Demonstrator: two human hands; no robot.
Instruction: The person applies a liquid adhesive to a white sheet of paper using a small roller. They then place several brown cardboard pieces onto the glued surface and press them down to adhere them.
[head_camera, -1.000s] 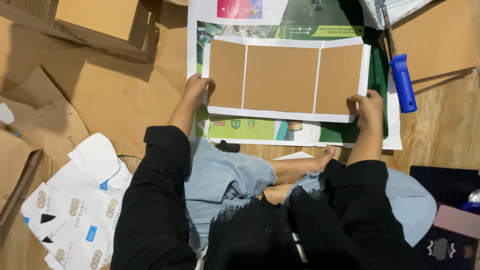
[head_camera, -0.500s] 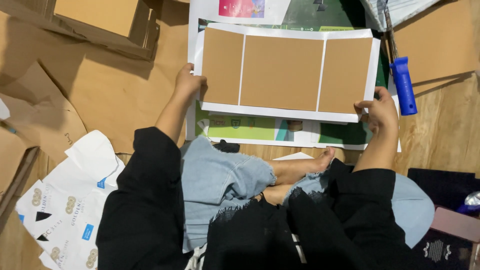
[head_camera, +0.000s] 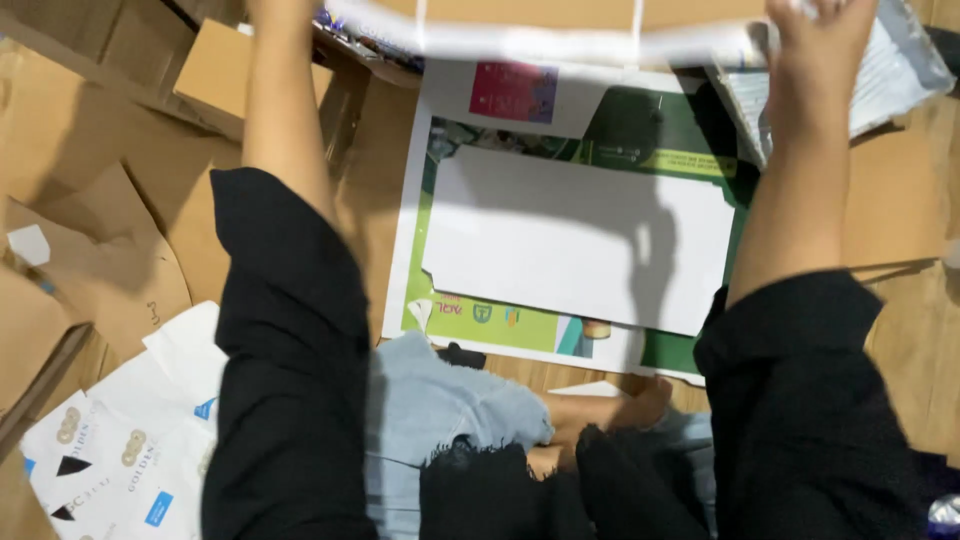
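- The card panel (head_camera: 530, 30), brown with white borders, is lifted off the floor and runs along the top edge of the view, from 11 o'clock to 1 o'clock; it is blurred and partly cut off by the frame.
- The left hand (head_camera: 275, 10) is at 11 o'clock at the panel's left end. Only its wrist and heel show, so I cannot tell how the fingers sit.
- The right hand (head_camera: 815, 25) is at 1 o'clock, its fingers closed on the panel's right end.
- Both arms reach up from 6 o'clock in black sleeves (head_camera: 285, 380).
- Below the panel, at the centre, a white sheet (head_camera: 580, 240) lies flat on a green printed poster (head_camera: 690, 165), which lies on the floor.
- A crumpled printed sheet (head_camera: 890, 70) lies at 2 o'clock, just beside the right hand.
- A small brown box (head_camera: 215, 75) stands at 10 o'clock, near the left forearm.
- Brown cardboard sheets (head_camera: 90, 260) cover the floor at 9 o'clock.
- White printed cartons (head_camera: 120, 450) lie flattened at 8 o'clock, beside the left sleeve.
- Folded legs in pale blue cloth (head_camera: 440, 410) sit at 6 o'clock, with a bare foot (head_camera: 610, 405) just beside the poster's lower edge.
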